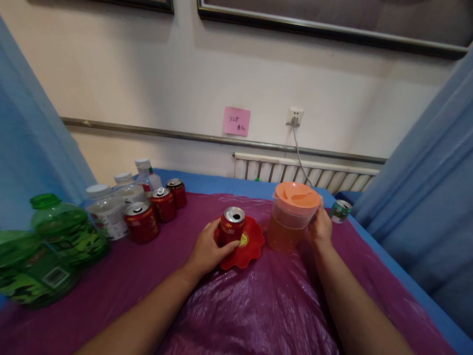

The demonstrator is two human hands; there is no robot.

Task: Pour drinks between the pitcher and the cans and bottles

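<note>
My left hand (pixel 207 250) is wrapped round an opened red can (pixel 232 226) that stands on a red scalloped plate (pixel 248 246) in the middle of the table. My right hand (pixel 320 228) grips the side of a clear pitcher (pixel 291 222) with an orange lid, partly filled with orange liquid. The pitcher stands just right of the plate on the purple plastic cover (pixel 258 305).
Three red cans (pixel 142 221) stand in a row at the left, with clear white-capped bottles (pixel 107 209) behind and green bottles (pixel 66 229) nearer the left edge. A green-and-white can (pixel 340 211) lies beyond the pitcher. Blue curtains hang on both sides; a radiator (pixel 306 172) lines the wall.
</note>
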